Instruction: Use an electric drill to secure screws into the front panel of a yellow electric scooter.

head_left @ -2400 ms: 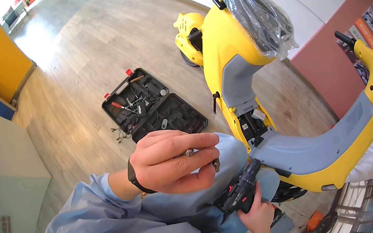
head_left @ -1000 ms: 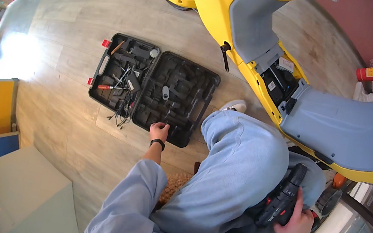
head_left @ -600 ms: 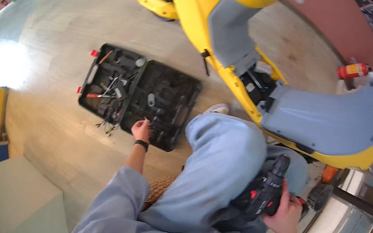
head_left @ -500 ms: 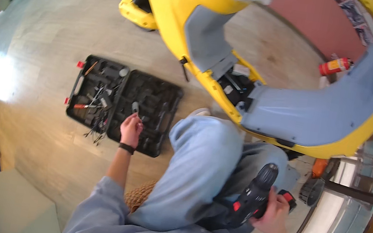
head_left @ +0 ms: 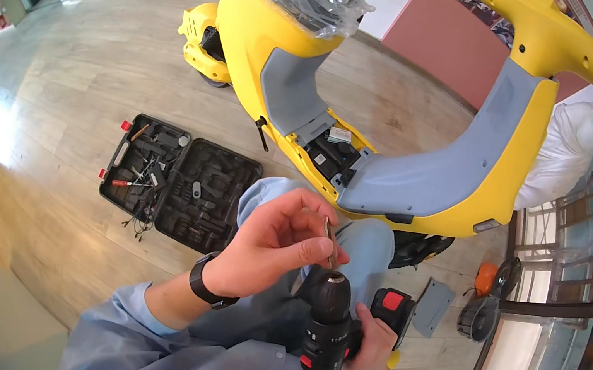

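Note:
My left hand [head_left: 266,250], with a black band on its wrist, pinches a slim metal driver bit [head_left: 329,236] between thumb and fingers. The bit stands nearly upright just above the chuck [head_left: 331,294] of a black cordless drill [head_left: 323,346]; whether its lower end touches the chuck I cannot tell. My right hand [head_left: 373,348] is wrapped round the drill's grip, holding it chuck-up above my lap. The red-marked battery [head_left: 392,303] sticks out beyond that hand. In front stands a yellow scooter [head_left: 246,39] with an uncovered compartment [head_left: 326,157] in its grey footboard.
An open black tool case [head_left: 215,164] lies on the floor at left, with cables and an orange-handled screwdriver [head_left: 123,183]. A grey panel [head_left: 433,306] and a dark round basket [head_left: 478,319] rest at right. A glass front [head_left: 529,341] borders the right side.
My left hand has come from the tool case to above the drill, the bit in its fingers. My right hand has brought the drill leftward, in front of my body. The view has shifted.

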{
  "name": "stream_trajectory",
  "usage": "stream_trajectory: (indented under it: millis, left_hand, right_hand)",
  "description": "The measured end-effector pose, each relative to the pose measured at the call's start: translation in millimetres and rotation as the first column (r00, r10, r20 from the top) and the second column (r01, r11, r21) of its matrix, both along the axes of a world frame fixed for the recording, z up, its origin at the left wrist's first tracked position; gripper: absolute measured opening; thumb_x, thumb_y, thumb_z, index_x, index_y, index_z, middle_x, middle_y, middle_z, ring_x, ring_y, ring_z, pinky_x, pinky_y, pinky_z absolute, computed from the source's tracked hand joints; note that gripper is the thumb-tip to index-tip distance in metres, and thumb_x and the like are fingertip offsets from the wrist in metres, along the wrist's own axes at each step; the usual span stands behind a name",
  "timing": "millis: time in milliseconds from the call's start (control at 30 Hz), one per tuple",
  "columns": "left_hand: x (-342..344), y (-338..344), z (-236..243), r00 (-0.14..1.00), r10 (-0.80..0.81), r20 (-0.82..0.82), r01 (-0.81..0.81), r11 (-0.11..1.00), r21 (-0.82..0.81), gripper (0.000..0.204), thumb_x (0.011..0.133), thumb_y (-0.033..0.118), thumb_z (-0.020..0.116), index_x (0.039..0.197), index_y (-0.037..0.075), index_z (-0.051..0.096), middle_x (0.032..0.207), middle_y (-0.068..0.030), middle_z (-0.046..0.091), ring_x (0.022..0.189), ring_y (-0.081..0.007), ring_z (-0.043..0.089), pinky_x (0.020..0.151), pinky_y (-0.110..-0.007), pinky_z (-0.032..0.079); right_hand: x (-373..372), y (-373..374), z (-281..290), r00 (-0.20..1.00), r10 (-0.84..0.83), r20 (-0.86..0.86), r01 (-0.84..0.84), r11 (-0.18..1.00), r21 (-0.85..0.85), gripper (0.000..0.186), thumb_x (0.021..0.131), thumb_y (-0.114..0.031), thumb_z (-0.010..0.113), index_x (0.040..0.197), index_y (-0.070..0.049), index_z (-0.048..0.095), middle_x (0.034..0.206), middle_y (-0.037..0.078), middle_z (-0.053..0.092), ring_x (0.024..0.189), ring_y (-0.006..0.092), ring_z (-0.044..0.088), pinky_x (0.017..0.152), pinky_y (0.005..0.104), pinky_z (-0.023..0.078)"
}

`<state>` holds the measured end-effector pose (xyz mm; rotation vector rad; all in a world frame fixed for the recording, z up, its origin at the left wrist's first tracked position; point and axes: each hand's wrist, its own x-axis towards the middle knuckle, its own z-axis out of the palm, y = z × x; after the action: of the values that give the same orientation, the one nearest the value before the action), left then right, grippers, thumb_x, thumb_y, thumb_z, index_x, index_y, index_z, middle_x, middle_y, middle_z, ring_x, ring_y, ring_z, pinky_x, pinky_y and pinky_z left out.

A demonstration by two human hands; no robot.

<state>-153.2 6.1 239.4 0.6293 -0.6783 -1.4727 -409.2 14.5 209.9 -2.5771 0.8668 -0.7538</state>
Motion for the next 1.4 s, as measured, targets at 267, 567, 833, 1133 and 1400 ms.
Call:
stream_trajectory:
  millis: [267, 567, 833, 1133, 1400]
  left_hand:
    - [-24, 4, 18, 0.964, -0.091, 0.250, 0.126, 0.984, -0.124, 0.027, 0.090, 0.001, 0.059, 0.116, 0.001, 0.050, 0.089, -0.0037, 0.061, 0.094, -0.0175, 0.066, 0.083, -0.028, 0.050]
    - [-36, 0, 19, 0.977, -0.194, 0.089, 0.199, 0.979, -0.044, 0.013, 0.093, 0.011, 0.059, 0.102, 0.001, 0.058, 0.099, -0.0079, 0.061, 0.100, -0.0186, 0.062, 0.087, -0.032, 0.049]
    - [-42, 5, 19, 0.929, -0.345, -0.135, 0.351, 0.936, 0.021, 0.047, 0.086, 0.019, 0.069, 0.124, 0.002, 0.047, 0.112, -0.0170, 0.061, 0.106, -0.0290, 0.061, 0.095, -0.041, 0.046]
    - [-49, 8, 16, 0.948, -0.306, 0.086, 0.312, 0.948, -0.067, 0.064, 0.082, 0.032, 0.069, 0.132, 0.000, 0.042, 0.111, -0.0168, 0.061, 0.110, -0.0301, 0.059, 0.099, -0.043, 0.044]
    - [-42, 23, -30, 0.937, -0.134, -0.323, 0.104, 0.989, -0.110, 0.056, 0.087, 0.037, 0.055, 0.128, 0.002, 0.045, 0.104, -0.0125, 0.058, 0.113, -0.0269, 0.056, 0.101, -0.043, 0.039]
  right_hand:
    - [-16, 2, -2, 0.998, -0.014, 0.056, 0.018, 0.997, -0.069, 0.056, 0.063, -0.015, 0.073, 0.111, 0.010, 0.057, 0.063, 0.004, 0.057, 0.051, 0.0187, 0.057, 0.053, 0.0304, 0.044]
    - [-19, -3, -14, 0.980, -0.045, 0.196, 0.068, 0.991, -0.115, 0.049, 0.059, -0.013, 0.071, 0.102, 0.010, 0.061, 0.061, 0.003, 0.056, 0.051, 0.0192, 0.056, 0.054, 0.0298, 0.044]
    - [-18, -9, -18, 0.979, -0.023, 0.204, 0.063, 0.980, -0.190, 0.049, 0.063, -0.010, 0.068, 0.106, 0.011, 0.058, 0.064, 0.007, 0.056, 0.052, 0.0216, 0.056, 0.053, 0.0308, 0.044]
    - [-19, -19, -26, 0.986, -0.032, 0.161, 0.103, 0.886, -0.452, 0.033, 0.075, -0.008, 0.067, 0.104, 0.003, 0.057, 0.067, 0.007, 0.056, 0.053, 0.0209, 0.056, 0.052, 0.0306, 0.044]
    - [-20, -24, -15, 0.986, -0.105, 0.132, 0.151, 0.896, -0.417, 0.040, 0.072, -0.007, 0.070, 0.107, 0.003, 0.054, 0.067, 0.006, 0.056, 0.053, 0.0200, 0.055, 0.052, 0.0295, 0.044]
